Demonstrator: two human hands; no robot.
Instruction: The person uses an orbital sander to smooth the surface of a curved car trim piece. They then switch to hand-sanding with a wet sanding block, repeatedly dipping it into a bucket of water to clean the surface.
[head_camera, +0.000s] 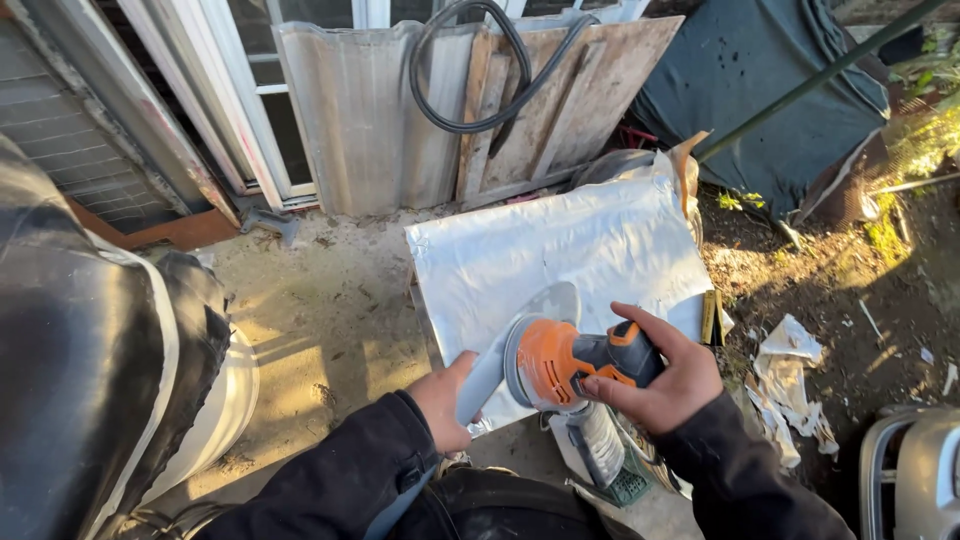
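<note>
Under both hands lies a crinkled silver sheet (560, 250), spread over a low raised surface on bare, sunlit concrete ground (320, 320). Seen from the head camera, the right hand (665, 375) is closed around the grey grip of an orange power sander (560, 362), thumb over the top and fingers curled beneath. The sander's round pad faces left against a grey, curved flat piece (510, 350). The left hand (445, 400) grips the lower end of that piece, holding it tilted up over the near edge of the sheet.

Beyond the hands, past the sheet, a corrugated panel (360, 110) and worn wooden boards (570, 90) lean against a white-framed door, with a black hose (470, 110) looped over them. Right of the right hand, torn paper scraps (790, 380) lie on dirt, and a dark tarp (760, 90) covers something farther back. Left of the left hand stands a large black and white rounded body (100, 360); what it holds cannot be seen. Close below the right hand, the sander's pale dust bag (600, 445) hangs down.
</note>
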